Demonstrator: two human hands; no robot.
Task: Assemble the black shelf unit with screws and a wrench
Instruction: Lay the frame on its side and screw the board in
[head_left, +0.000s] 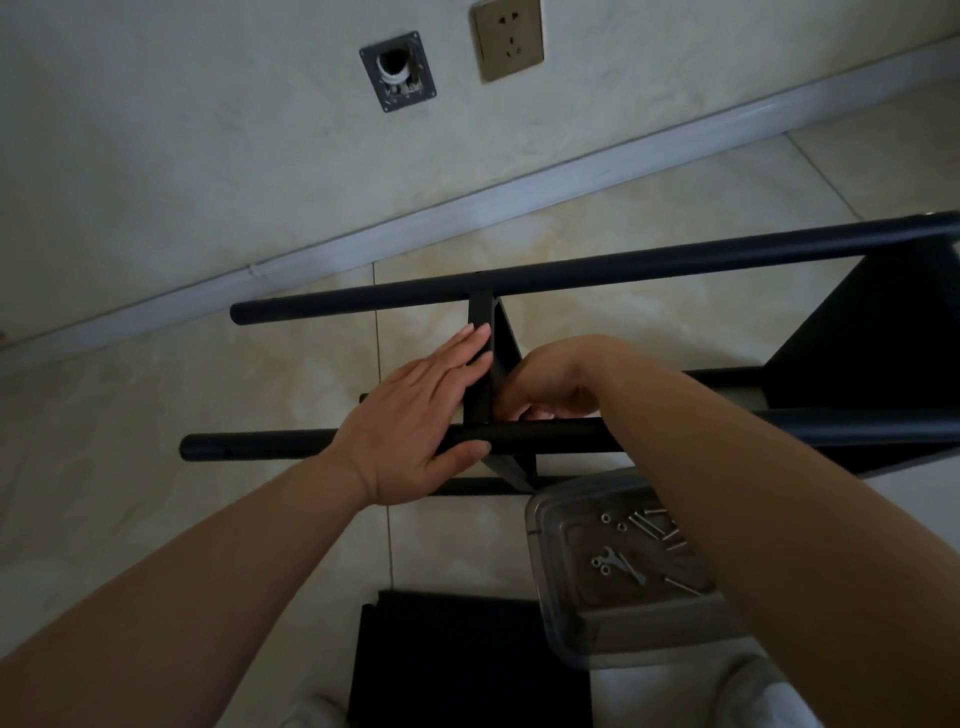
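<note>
Both bare forearms are being extended forward. The left hand (415, 415) is being laid flat, fingers straight, thumb spread below. The right hand (545, 387) is being bent down at the wrist, its fingers curled under and mostly hidden.

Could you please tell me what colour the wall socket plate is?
The socket plate is a dull gold-bronze, seen in the head view.

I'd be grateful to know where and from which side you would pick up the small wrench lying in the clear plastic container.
Probably by its slim middle shank, pinched from straight above. The wrench lies flat on the floor of the clear container, whose walls block any sideways approach. Loose screws and washers lie close by, so a fingertip pinch on the narrow middle seems safest.
</note>
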